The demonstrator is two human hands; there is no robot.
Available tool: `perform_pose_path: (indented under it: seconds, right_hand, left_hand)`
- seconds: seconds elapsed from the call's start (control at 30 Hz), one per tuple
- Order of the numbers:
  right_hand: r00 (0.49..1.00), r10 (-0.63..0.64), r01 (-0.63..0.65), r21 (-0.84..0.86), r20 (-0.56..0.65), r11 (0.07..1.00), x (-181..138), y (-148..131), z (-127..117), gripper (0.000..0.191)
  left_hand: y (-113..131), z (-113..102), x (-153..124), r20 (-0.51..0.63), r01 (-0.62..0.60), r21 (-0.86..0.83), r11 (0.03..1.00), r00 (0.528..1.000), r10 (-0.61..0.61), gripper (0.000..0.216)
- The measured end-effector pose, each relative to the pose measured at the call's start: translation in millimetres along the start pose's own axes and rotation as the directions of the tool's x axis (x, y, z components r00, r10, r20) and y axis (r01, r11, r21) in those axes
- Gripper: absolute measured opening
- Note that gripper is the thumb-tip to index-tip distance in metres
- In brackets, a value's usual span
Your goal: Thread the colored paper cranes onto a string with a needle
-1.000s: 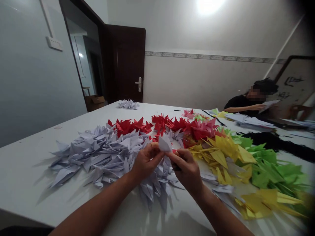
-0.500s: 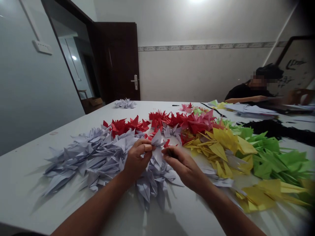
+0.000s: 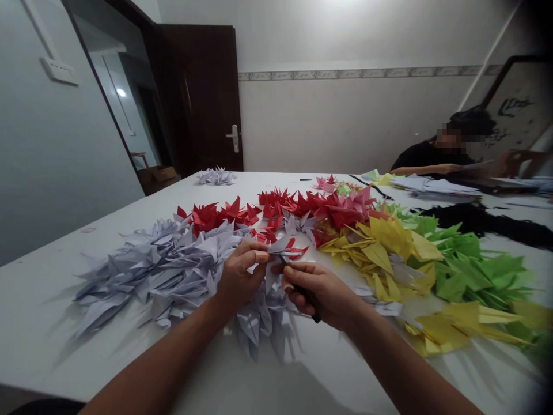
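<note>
My left hand (image 3: 242, 272) pinches a white folded paper crane (image 3: 280, 245) between thumb and fingers, just above a heap of white paper cranes (image 3: 159, 271). My right hand (image 3: 317, 293) grips a slender black tool (image 3: 303, 294), perhaps a pen, whose tip reaches toward the white crane. A red crane piece (image 3: 297, 250) lies just behind the held paper. Red paper cranes (image 3: 220, 215) spread beyond my hands, yellow cranes (image 3: 380, 248) lie to the right, and green cranes (image 3: 469, 271) lie beyond those.
The white table (image 3: 56, 305) holds everything, with pink cranes (image 3: 326, 184) and a small white pile (image 3: 216, 177) toward the far side. A seated person (image 3: 432, 157) is at the far right beside stacked paper sheets (image 3: 432, 185). A dark strip (image 3: 479, 219) lies nearby.
The black tool now shows clearly in my right hand, and its tip is near the white crane. My hands have drawn closer together, and the view has tilted slightly upward.
</note>
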State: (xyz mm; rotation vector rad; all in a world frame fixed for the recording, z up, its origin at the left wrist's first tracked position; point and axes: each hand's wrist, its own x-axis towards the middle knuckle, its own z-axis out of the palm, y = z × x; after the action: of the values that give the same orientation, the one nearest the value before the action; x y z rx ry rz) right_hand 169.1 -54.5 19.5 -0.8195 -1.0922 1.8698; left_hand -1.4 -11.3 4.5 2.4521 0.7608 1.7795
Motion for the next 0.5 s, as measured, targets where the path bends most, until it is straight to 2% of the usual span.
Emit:
perform_pose_path:
  seconds: [0.13,0.3,0.5]
  right_hand:
    - [0.999,0.018,-0.017,0.051,-0.026,0.999,0.0,-1.3,-0.1,0.033]
    - [1.000,-0.005,0.005,-0.010,-0.015,1.000,-5.1,-12.0,-5.6,0.034]
    - [0.957,-0.179,0.195,0.049,-0.229,0.980,-3.3,-26.3,-25.3,0.032]
  left_hand:
    - [-0.7,0.9,-0.6,0.007,-0.030,-0.019,0.999,1.000,0.030,0.013]
    - [-4.1,-2.8,2.5,-0.007,0.006,-0.004,1.000,1.000,-0.006,0.016]
    - [-13.9,-11.9,5.8,-0.103,0.109,0.071,0.992,0.990,-0.101,0.019]
